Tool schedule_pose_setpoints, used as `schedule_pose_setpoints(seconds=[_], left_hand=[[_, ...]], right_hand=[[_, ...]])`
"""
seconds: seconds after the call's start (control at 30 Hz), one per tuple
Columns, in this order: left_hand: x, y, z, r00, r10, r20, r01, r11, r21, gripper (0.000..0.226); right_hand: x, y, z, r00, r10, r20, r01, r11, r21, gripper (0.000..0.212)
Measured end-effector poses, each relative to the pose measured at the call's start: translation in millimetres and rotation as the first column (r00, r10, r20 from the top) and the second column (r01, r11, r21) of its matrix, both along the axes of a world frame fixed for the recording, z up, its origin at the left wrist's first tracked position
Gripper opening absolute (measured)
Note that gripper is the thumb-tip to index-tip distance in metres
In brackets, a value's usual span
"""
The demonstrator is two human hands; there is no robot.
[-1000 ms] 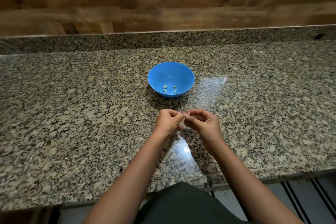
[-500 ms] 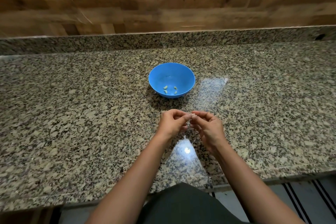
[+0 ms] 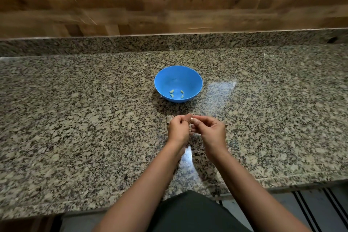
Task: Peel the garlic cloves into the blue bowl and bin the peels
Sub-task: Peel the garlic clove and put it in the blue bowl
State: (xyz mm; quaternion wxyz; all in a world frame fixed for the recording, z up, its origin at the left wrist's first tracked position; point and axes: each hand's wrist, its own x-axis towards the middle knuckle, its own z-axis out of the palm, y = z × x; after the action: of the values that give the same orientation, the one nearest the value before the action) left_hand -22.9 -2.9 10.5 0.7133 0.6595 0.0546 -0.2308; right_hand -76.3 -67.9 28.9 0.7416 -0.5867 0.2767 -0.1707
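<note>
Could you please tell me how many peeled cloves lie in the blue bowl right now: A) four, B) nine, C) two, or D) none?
A: four pale peeled cloves lie on the floor of the blue bowl, in two pairs.

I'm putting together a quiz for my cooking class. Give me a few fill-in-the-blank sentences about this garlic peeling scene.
1. The bowl on the counter is ___ in colour.
2. It holds ___ peeled cloves.
3. The left hand and right hand pinch a clove ___ (inside/outside) the bowl.

Missing words: blue; four; outside.
</note>
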Motion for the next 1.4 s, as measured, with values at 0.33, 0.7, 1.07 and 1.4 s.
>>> schedule_pose_setpoints(seconds=[0.33, 0.7, 1.07, 1.4], left_hand=[[4.2, 2.5, -3.2, 0.995, -0.096, -0.04, 0.097, 0.995, 0.004, 0.026], [0.5, 27.2, 4.3, 0.903, -0.305, 0.302, 0.121, 0.856, 0.502, 0.025], [3.2, 30.5, 8.8, 0.902, -0.313, 0.297, 0.178, 0.897, 0.404, 0.009], [7.3, 28.1, 12.5, 0.939, -0.247, 0.237, 0.194, 0.954, 0.227, 0.007]], right_hand=[[3.5, -6.2, 5.3, 0.996, 0.087, -0.014, -0.077, 0.942, 0.327, 0.013], [-4.5, -24.3, -0.1, 0.987, 0.145, -0.071, -0.112, 0.93, 0.349, 0.012], [-8.2, -20.9, -3.3, 0.972, 0.209, -0.105, -0.214, 0.976, -0.039, 0.013], [-7.6, -21.4, -4.0, 0.97, 0.224, -0.097, -0.244, 0.896, -0.37, 0.014]])
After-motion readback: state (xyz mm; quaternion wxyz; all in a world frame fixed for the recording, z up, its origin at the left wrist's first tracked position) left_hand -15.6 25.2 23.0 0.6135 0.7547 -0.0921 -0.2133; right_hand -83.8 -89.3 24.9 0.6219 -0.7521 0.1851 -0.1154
